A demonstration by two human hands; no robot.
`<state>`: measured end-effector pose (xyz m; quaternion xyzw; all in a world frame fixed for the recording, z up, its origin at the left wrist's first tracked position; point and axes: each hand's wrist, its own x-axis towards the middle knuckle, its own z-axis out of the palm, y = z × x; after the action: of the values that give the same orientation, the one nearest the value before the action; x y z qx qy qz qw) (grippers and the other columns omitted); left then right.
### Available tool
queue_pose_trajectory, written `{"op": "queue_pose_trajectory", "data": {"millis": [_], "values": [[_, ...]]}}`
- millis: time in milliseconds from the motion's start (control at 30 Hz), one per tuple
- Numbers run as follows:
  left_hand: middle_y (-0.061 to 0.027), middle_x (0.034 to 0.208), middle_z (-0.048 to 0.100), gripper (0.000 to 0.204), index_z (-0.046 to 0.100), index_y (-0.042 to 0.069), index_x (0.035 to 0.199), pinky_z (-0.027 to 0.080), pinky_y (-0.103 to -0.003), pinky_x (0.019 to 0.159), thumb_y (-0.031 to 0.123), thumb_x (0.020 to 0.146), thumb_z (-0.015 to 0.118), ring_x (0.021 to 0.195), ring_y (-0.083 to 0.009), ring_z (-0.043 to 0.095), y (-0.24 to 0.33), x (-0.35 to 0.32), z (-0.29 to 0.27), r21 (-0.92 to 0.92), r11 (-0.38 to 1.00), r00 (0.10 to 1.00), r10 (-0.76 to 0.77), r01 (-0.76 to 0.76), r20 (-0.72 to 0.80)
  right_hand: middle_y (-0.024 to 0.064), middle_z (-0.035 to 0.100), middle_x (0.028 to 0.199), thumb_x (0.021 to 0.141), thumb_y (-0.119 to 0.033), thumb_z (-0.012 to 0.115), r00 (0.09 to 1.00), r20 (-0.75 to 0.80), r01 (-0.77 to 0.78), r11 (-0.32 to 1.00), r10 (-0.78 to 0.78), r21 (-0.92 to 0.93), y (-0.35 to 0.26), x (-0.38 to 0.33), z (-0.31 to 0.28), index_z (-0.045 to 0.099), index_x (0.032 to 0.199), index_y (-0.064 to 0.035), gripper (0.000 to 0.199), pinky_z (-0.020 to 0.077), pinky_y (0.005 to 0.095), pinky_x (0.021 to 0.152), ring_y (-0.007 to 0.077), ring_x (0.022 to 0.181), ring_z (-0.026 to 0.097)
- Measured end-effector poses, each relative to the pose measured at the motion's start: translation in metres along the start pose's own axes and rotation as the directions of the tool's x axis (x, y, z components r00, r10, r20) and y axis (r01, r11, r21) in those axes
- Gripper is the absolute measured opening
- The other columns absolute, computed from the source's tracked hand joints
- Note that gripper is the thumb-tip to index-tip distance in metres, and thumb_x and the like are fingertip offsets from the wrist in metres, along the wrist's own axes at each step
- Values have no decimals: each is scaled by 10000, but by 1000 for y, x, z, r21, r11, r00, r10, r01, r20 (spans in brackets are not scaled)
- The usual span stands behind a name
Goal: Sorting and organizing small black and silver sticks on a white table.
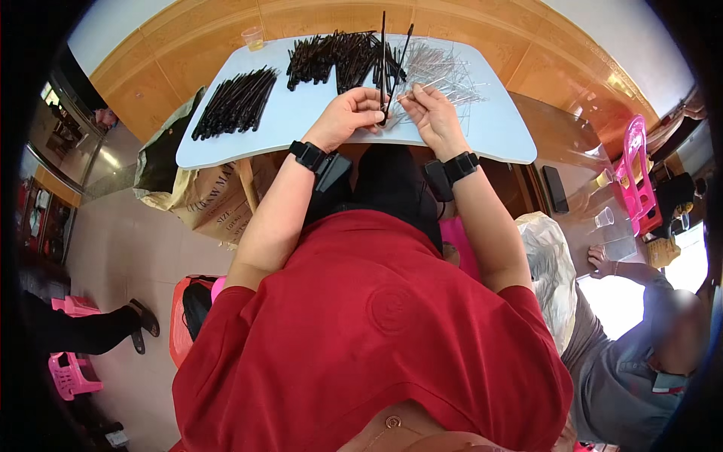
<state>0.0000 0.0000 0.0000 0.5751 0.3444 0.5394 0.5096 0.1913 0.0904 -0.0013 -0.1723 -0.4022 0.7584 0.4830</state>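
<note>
Pinching low on two slender black sticks point(383, 64), our left hand point(358, 111) has its fingers curled in and closed, thumb pressed against the index side, with the sticks standing up and fanning slightly apart toward their tops. Just beside it, over the near edge of the pale worktop point(301, 128), our right hand point(428, 109) brings thumb and index together on what looks like a thin clear rod point(435, 83); that gap is all but gone, though the rod is so fine that we can't tell exactly where the fingers meet it.

So what does good handling call for here? We'd say a light, steady pinch on the left: firm enough that the sticks don't twist, gentle enough not to bend them. On the right, gripping close to the working end should give us better aim than holding far back, since something this thin probably flexes.

Look at the layout, too! Loose clear rods point(444, 64) sprawl beyond the right hand, a black heap point(331, 56) lies at the far middle, and a neater black row point(235, 104) sits off left. Keeping those groups apart helps, we reckon, and so does keeping elbows low and sleeves away from the plastic cup point(254, 41) by the far edge.
</note>
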Motion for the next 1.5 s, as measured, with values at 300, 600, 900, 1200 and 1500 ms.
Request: {"op": "queue_pose_trajectory", "data": {"millis": [300,600,900,1200,1500], "values": [[-61,1013,671,262,572,47,1148,501,-220,688,41,890,615,891,-113,631,2,-2,2,34,999,998,37,-36,-42,97,611,898,953,-94,551,1000,-15,16,1000,-16,-10,0,-2,4,541,990,23,123,566,283,788,223,865,662],[-59,1000,679,271,578,44,1151,489,-211,662,39,883,618,865,-101,626,5,-6,2,28,999,1000,19,-20,15,106,602,898,952,-99,552,997,32,-73,997,73,22,3,1,-5,519,1006,24,138,570,299,780,237,858,662],[-35,918,663,232,607,24,1088,473,-210,630,50,861,644,761,-82,594,2,2,6,106,993,996,56,-48,-68,105,604,887,943,-87,567,966,66,259,937,-250,-235,-18,-8,18,518,1046,25,159,577,301,738,199,811,656],[-9,809,624,178,636,11,1001,470,-215,611,76,840,671,643,-77,559,3,0,8,174,984,994,-29,48,-110,115,623,848,918,-79,604,972,84,232,947,-218,-223,-11,-16,27,521,1109,43,242,574,295,709,181,755,644],[-10,815,616,160,631,-7,979,474,-226,617,79,847,659,670,-86,561,-1,0,6,204,979,990,-1,30,-140,134,580,963,883,-42,635,911,54,393,824,-408,-408,-13,-27,42,420,1195,31,386,570,284,660,168,735,641]]}}
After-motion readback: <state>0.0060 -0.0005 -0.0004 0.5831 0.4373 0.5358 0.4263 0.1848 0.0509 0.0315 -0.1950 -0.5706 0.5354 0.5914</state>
